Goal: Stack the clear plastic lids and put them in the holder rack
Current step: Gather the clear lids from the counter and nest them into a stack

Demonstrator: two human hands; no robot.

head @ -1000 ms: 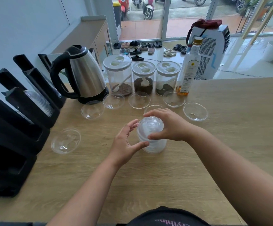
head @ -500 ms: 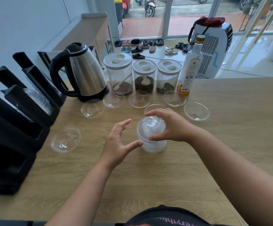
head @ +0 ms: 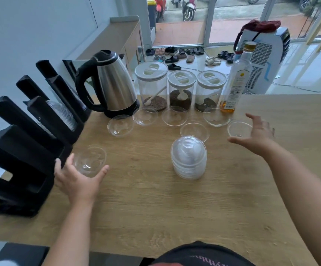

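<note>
On the wooden tabletop (head: 175,217) a stack of clear dome lids (head: 188,157) stands dome-up near the middle, touched by neither hand. The left hand (head: 79,179) is spread open around a single lid (head: 89,160) lying rim-up just beside the black holder rack (head: 21,143), thumb on one side and fingers on the other, not yet closed on it. The right hand (head: 255,135) is likewise open, its fingers apart around the rightmost lid (head: 239,128). Five more loose lids lie rim-up in front of the kettle (head: 111,89) and the three storage jars (head: 180,89). The step in hand looks like gathering two strays at once. To do it well, each hand should pinch its lid lightly at the rim, since thin plastic probably flexes and slips, then turn it dome-up to match the stack before nesting it straight down. Setting them on one at a time keeps the stack from tipping. The rack already holds some lids in one slot.
</note>
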